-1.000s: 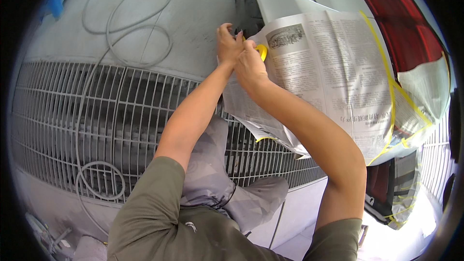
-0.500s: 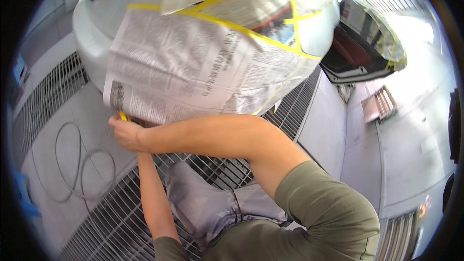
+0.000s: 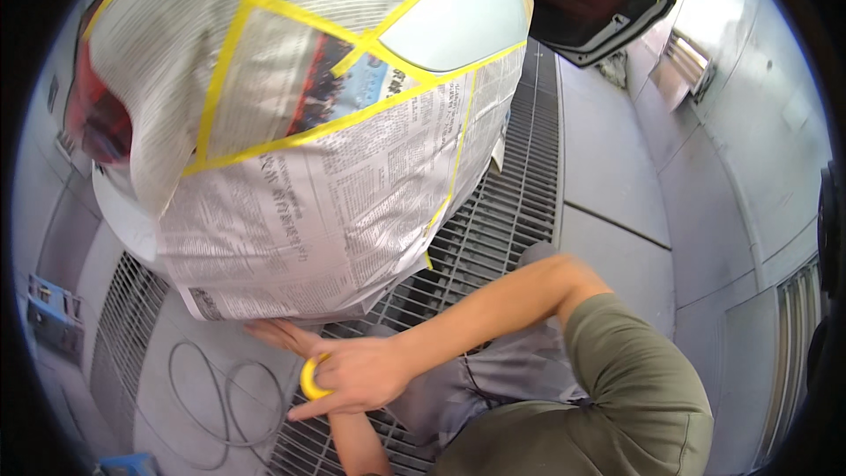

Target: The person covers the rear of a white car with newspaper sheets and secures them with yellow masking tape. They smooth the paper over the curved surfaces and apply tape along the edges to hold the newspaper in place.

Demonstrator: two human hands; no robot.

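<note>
Newspaper sheets [image 3: 352,185] cover the pale car body [image 3: 467,18], held along their edges by yellow masking tape strips [image 3: 308,134]. In my right hand [image 3: 366,375] is a roll of yellow masking tape [image 3: 312,377], gripped near the thumb while one finger sticks out. The right forearm crosses over the left one. My left hand [image 3: 284,335] lies at the sheet's lower edge, its fingers stretched out beneath it. Part of that hand is hidden behind the right one, and I cannot tell how firmly it touches the paper.
A red tail light [image 3: 107,119] shows at the left. A detached car door [image 3: 599,9] with paper masking stands at the upper right. Floor grating [image 3: 520,167] runs beneath me. A thin hose [image 3: 225,405] lies coiled on the floor, near a blue object [image 3: 128,464].
The view has swung left, so more of the papered car shows. My hands, formerly together at the paper's lower left corner, have come apart; the right has drawn back with the tape roll.
</note>
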